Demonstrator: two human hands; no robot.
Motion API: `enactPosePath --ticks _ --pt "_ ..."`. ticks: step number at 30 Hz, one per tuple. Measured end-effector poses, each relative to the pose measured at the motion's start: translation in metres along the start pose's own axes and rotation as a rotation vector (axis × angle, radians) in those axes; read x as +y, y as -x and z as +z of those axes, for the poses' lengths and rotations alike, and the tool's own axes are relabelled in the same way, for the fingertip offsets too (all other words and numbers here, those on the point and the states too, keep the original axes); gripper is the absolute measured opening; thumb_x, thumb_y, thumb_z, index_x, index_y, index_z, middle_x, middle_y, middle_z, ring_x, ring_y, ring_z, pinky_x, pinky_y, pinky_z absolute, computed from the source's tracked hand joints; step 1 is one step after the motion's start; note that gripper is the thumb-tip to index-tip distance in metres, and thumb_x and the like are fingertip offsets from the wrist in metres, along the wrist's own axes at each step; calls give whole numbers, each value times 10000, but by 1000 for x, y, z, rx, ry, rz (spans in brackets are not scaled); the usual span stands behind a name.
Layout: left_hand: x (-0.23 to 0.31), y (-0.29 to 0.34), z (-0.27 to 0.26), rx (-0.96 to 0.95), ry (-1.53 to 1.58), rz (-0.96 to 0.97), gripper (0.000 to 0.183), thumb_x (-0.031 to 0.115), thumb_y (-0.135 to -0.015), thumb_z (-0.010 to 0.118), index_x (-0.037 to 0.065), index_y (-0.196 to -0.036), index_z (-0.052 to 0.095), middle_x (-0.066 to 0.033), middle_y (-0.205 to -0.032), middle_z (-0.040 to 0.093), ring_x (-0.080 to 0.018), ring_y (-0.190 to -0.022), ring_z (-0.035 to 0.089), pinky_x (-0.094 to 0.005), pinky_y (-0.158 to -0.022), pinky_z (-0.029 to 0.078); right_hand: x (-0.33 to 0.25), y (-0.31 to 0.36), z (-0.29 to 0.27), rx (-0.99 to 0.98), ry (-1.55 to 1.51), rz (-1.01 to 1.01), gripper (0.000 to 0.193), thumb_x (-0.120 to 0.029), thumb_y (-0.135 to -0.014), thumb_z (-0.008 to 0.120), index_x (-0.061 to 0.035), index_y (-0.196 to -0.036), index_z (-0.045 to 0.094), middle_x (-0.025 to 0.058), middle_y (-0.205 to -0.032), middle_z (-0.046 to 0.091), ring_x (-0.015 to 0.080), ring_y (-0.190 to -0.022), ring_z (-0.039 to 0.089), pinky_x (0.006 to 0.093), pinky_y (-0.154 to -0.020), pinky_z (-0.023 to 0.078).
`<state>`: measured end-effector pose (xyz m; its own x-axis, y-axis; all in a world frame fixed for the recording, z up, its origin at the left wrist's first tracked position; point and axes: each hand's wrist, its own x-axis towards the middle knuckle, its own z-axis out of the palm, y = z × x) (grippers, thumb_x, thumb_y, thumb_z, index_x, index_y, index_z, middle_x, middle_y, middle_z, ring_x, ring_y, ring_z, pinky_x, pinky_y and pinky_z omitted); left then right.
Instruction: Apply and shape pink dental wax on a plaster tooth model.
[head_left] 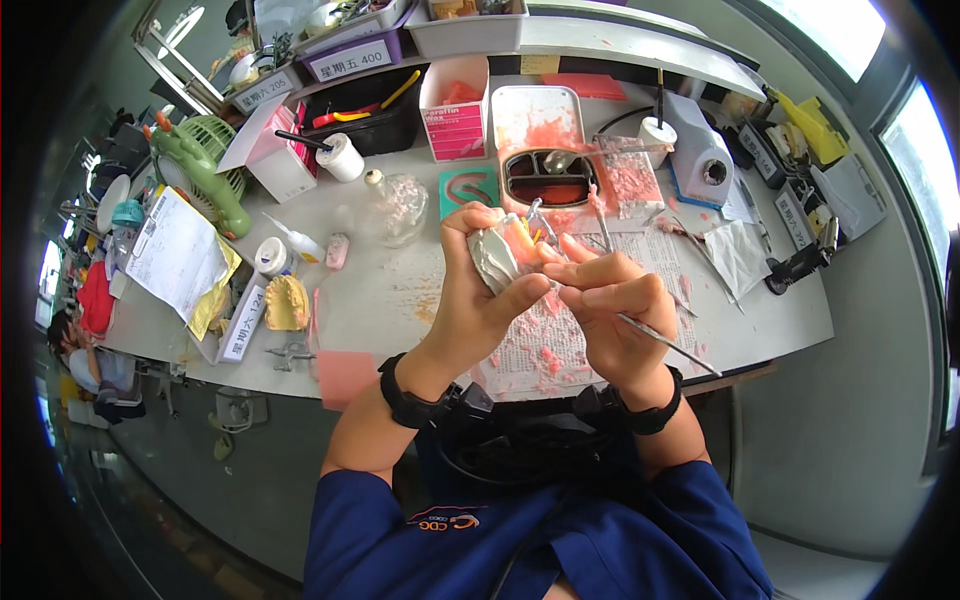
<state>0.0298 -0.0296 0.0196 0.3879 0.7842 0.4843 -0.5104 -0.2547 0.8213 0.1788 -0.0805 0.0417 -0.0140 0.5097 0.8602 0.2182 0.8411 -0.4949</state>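
My left hand (462, 310) is closed around a grey-white plaster dental cast (490, 260), held up over the front of the workbench. Pink wax (520, 243) covers part of the cast on the side toward my right hand. In the pinched fingers of my right hand (625, 310) is a thin metal wax carving tool (670, 345), its handle pointing down to the right. Fingers hide its working end against the cast. A small shiny hooked metal piece (537, 212) shows at the cast's top; whether it belongs to the tool, I cannot tell.
Beneath my hands lies printed paper (515, 365) strewn with pink wax scraps. Behind stand a wax heating pot (585, 190), a green tray (455, 190) and a wax box (455, 125). A glass spirit lamp (400, 205) and yellow cast (287, 303) are left; a grey-blue machine (700, 150) is right.
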Motion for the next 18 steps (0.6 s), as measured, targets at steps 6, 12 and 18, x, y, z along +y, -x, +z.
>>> enactPosePath --ticks 6,12,18 --pt "-9 0 -8 94 -210 127 840 381 -789 810 113 -1319 216 -94 -1291 303 -199 -1216 422 -364 -1022 410 0 9 9 167 -306 102 179 98 -896 583 -17 -950 456 195 -973 657 417 -1030 665 536 -994 479" --pt "-13 0 -12 37 -131 149 1022 544 -638 844 110 -1309 207 -89 -1264 278 -200 -1209 383 -374 -1036 382 -18 10 8 176 -634 59 169 95 -905 562 -18 -971 455 232 -976 646 404 -1077 646 512 -977 486" --pt "-14 0 -11 101 -324 160 969 510 -696 832 77 -1301 211 -113 -1267 268 -223 -1225 352 -377 -1060 336 -4 9 10 133 48 43 202 57 -861 663 -28 -959 508 197 -986 700 317 -981 700 528 -994 468"
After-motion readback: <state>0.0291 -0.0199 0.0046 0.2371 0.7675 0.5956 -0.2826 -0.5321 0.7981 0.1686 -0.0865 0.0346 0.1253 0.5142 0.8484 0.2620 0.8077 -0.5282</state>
